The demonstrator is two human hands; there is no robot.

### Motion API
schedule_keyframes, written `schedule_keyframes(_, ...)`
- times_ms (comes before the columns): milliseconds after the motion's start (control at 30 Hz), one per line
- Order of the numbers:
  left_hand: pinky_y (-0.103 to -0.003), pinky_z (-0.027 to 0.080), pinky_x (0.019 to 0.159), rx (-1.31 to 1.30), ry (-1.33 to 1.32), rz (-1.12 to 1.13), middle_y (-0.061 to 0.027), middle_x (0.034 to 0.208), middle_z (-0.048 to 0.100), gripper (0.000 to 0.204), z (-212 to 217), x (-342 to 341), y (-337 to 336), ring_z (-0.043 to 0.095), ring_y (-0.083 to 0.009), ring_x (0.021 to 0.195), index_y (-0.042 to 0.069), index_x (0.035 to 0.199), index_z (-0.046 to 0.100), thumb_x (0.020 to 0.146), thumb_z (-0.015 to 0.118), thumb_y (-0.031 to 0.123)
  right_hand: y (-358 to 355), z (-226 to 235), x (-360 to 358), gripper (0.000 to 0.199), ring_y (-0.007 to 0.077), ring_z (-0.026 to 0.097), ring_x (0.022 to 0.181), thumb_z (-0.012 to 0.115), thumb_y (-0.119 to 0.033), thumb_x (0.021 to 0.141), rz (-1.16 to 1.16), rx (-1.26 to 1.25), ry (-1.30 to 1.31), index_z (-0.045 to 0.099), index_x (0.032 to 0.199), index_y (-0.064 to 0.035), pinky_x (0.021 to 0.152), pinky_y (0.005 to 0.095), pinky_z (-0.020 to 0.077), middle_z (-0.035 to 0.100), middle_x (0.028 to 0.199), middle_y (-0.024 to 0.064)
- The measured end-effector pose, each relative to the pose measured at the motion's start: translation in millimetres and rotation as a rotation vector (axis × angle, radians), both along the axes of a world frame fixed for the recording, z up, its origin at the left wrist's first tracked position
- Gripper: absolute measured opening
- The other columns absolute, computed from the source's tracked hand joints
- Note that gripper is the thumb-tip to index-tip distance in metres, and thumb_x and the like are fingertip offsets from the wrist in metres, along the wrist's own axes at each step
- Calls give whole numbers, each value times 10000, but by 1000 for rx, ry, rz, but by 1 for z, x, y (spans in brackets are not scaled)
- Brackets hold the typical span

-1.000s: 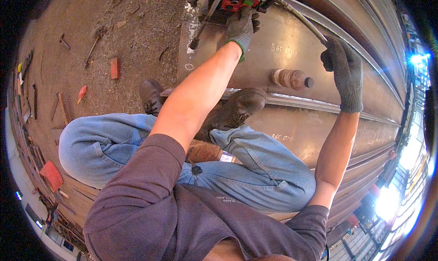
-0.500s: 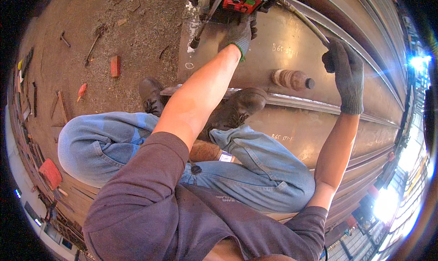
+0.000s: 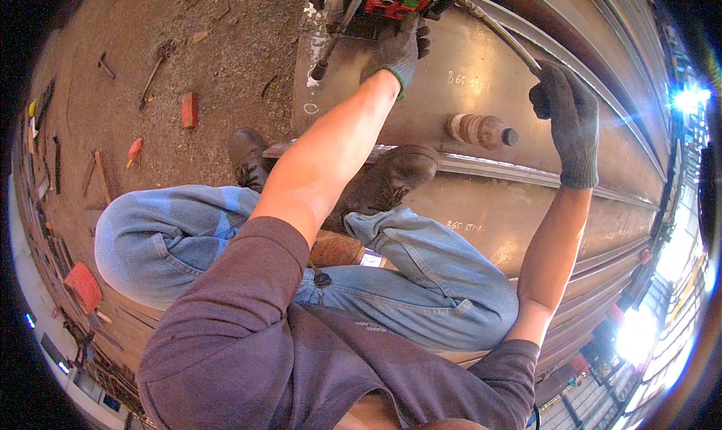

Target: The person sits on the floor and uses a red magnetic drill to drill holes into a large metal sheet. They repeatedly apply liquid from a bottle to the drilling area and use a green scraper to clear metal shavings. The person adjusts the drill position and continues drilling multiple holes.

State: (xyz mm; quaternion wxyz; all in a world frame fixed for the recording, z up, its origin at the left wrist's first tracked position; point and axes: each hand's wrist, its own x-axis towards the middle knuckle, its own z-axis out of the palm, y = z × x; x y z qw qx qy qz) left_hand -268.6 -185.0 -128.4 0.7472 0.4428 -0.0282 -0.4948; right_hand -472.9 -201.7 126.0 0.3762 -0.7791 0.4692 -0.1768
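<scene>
Person seated on steel beam [image 3: 489, 204], boots braced against its flange. Red drill unit [image 3: 387, 1] stands on beam web at far end. Left hand [image 3: 398, 50], gloved, closed on drill's near side. Right hand [image 3: 564, 118], gloved, fisted round cable [image 3: 489, 24] running up to drill. Bottle [image 3: 481, 129] lies on web between hands (untouched). Judgement: setup stage; no fresh hole visible near drill, drilling likely ahead.

We see a brown dirt floor [image 3: 150, 46] with scattered debris, a red brick [image 3: 189, 109] and some metal scraps. Long steel beams [image 3: 481, 204] run beside it, and strong daylight [image 3: 688, 99] comes from the right.
</scene>
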Motion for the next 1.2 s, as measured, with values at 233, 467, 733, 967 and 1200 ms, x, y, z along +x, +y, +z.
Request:
schedule_keyframes(233,-315,523,500,-24,18,22,-45,780,720,353,-1,5,-4,635,-157,556,89,950,691,992,649,437,1,-1,0,416,90,559,663,590,-385,1024,-14,0,-12,718,1191,-26,594,257,437,645,768,24)
schedule_keyframes(467,-319,535,520,8,-21,-23,-52,777,720,359,12,10,5,651,-156,579,80,928,693,1008,621,422,-1,2,-3,367,224,695,785,583,-368,1019,146,-363,210,720,1195,-76,716,353,539,727,891,123)
schedule_keyframes(733,-331,558,681,91,-219,-301,-64,894,705,294,21,-32,144,681,-186,765,80,966,676,1015,593,358,7,13,46,444,424,693,889,578,-500,968,280,-611,650,718,1097,-98,759,512,535,723,956,220)
schedule_keyframes(967,-351,521,859,221,-348,-257,-74,1050,688,349,16,-33,251,642,-189,929,39,1150,649,1039,539,351,4,-52,32,540,476,654,956,537,-555,974,201,-339,408,698,1044,-45,816,533,503,691,985,275)
schedule_keyframes(1200,-363,490,907,430,-1089,-22,-107,1063,705,432,84,-14,320,643,-212,955,9,1117,682,1042,512,400,6,-37,48,525,472,667,910,568,-546,956,254,-314,638,708,946,-40,781,537,503,696,937,266)
